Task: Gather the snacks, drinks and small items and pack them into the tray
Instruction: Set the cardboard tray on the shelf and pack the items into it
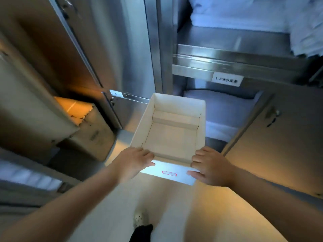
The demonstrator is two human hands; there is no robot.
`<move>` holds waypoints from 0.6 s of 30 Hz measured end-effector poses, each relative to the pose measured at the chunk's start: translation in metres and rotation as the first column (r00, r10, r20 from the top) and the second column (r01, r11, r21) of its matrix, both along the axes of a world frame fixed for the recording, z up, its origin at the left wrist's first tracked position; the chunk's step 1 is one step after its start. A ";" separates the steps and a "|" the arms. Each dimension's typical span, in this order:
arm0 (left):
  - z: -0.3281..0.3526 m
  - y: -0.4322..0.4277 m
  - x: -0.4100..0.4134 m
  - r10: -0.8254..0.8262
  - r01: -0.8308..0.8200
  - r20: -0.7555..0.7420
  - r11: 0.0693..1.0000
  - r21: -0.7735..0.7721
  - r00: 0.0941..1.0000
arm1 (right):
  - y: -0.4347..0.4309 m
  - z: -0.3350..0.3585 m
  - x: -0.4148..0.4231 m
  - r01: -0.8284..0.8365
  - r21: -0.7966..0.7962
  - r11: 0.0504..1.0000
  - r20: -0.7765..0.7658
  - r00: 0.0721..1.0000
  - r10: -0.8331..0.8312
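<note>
An empty white cardboard tray [174, 105] is carried in front of me, above the floor. Its near wall bears a small red stamp. My left hand [134, 162] grips the tray's near left corner, fingers curled over the rim and thumb on the outer wall. At the near right corner, my right hand [208, 167] holds the rim the same way. No snacks, drinks or small items are in sight.
A steel shelving unit [227, 67] stands ahead, with folded white linen [253, 13] on its shelves and a white label [227, 79]. Steel cabinet doors [113, 49] hang open to the left. Cardboard boxes [89, 130] sit low on the left. A beige cabinet [279, 137] is at the right.
</note>
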State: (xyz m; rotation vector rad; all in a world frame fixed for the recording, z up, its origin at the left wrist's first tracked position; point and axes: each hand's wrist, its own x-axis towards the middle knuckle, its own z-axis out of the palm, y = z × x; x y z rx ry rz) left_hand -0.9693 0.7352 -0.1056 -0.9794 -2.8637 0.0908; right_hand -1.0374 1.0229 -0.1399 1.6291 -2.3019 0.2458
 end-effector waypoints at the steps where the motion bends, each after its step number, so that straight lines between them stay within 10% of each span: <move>1: 0.010 0.000 0.013 0.042 -0.042 -0.024 0.999 -0.009 0.999 | -0.002 0.011 -0.001 -0.039 -0.007 0.999 -0.010 0.999 0.039; 18: 0.121 -0.082 0.316 0.732 -0.735 -0.158 0.676 0.054 0.662 | -0.212 0.124 0.129 -0.678 -0.087 0.730 -0.142 0.733 0.665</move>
